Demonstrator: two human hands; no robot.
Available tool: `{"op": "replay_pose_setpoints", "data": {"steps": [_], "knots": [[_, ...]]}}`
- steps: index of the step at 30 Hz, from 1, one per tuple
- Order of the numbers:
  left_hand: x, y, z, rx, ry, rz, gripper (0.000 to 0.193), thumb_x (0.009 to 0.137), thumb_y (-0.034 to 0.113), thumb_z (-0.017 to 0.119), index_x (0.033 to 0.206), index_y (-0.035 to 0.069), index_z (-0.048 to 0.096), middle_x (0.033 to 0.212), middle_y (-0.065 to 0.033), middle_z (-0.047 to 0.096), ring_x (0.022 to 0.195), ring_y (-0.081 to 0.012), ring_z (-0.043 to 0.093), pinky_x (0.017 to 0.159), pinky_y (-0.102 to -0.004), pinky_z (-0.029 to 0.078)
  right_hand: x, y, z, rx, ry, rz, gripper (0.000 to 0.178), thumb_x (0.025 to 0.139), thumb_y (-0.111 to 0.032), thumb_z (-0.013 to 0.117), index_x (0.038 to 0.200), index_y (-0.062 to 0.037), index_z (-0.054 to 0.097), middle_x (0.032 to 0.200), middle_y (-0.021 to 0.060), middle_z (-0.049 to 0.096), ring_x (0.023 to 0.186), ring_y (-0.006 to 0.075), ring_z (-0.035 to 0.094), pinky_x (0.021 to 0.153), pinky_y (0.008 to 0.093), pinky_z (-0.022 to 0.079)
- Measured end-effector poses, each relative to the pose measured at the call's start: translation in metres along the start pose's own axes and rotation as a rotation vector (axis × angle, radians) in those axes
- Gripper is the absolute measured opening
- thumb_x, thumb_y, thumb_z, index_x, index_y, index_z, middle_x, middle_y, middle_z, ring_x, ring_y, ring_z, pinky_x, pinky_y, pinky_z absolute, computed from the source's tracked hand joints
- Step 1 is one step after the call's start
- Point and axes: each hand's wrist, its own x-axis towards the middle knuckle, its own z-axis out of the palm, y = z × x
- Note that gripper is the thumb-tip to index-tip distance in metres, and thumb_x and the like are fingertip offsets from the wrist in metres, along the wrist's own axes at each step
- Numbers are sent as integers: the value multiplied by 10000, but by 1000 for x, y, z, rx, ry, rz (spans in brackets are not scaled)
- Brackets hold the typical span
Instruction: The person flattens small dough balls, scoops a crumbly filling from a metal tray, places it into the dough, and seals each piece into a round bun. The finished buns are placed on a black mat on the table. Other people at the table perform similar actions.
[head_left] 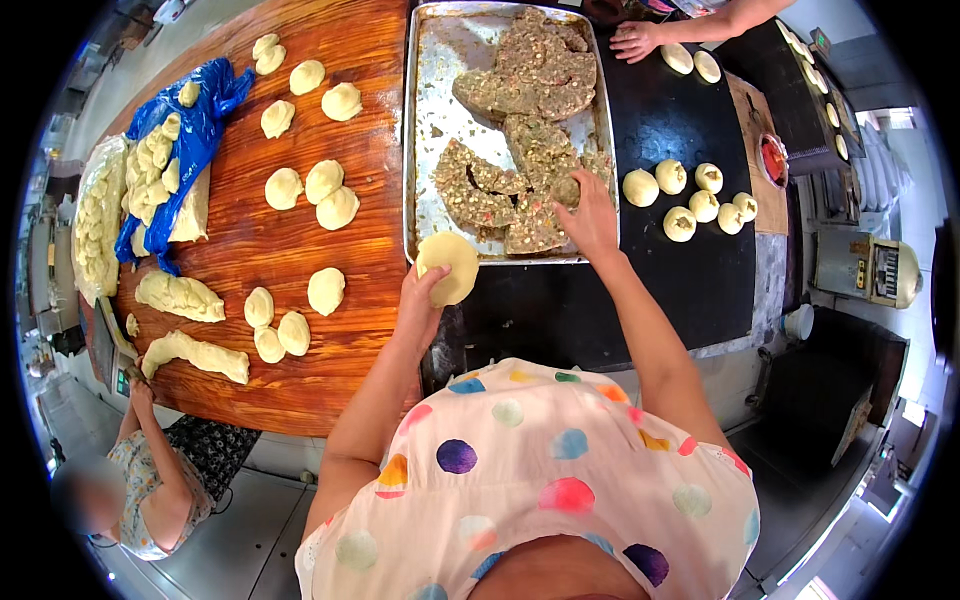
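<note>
My left hand (pixel 418 303) pinches a flat round dough wrapper (pixel 450 268) at the near left corner of a metal tray (pixel 428 140). Over the tray's right side, my right hand (pixel 592 218) has its fingers and thumb closed around a small lump of filling (pixel 567 191). A chunky brown-green filling with red and pale bits (pixel 530 85) is heaped in the tray, with bare, smeared metal along the left. Right of the tray, several round filled buns (pixel 679 223) sit on the black worktop (pixel 640 310).
Several dough pieces (pixel 326 291) dot the wooden table (pixel 370 230). Long dough rolls (pixel 195 352) and a blue plastic bag (pixel 215 100) with dough lumps lie farther left. A co-worker's hand (pixel 637 41) rests near flattened buns (pixel 677 58); another person (pixel 160 470) works at lower left.
</note>
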Motion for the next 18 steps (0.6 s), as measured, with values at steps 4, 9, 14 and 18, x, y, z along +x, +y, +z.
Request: {"op": "replay_pose_setpoints", "data": {"steps": [4, 9, 14, 18], "knots": [[14, -2, 9, -13, -3, -90, 516, 855, 223, 669, 1300, 30, 493, 1178, -92, 605, 1075, -215, 609, 902, -363, 497, -2, 5, -1, -190, 55, -44, 653, 768, -317, 738, 1323, -105, 465, 1358, 200, 487, 1250, 350, 468, 1047, 393, 394], [25, 2, 33, -13, -48, -102, 429, 880, 179, 639, 1247, -8, 521, 1136, -116, 620, 1032, -222, 631, 870, -345, 514, 8, 0, -10, 138, -169, 119, 666, 745, -283, 754, 1315, -73, 483, 1273, 198, 565, 1176, 359, 539, 982, 405, 444], [31, 0, 48, -248, -93, -65, 406, 930, 171, 588, 1277, -22, 502, 1181, -141, 610, 1078, -246, 618, 934, -385, 500, -4, -52, -32, 442, -105, 136, 652, 750, -295, 778, 1299, -64, 513, 1267, 180, 579, 1142, 338, 574, 944, 407, 470], [31, 6, 64, -564, -358, -73, 424, 951, 290, 597, 1274, 28, 516, 1213, -118, 602, 1123, -251, 597, 994, -423, 479, -40, -106, -40, 382, -6, -271, 653, 813, -346, 728, 1334, -29, 497, 1364, 188, 510, 1224, 353, 519, 1038, 439, 403]]}}
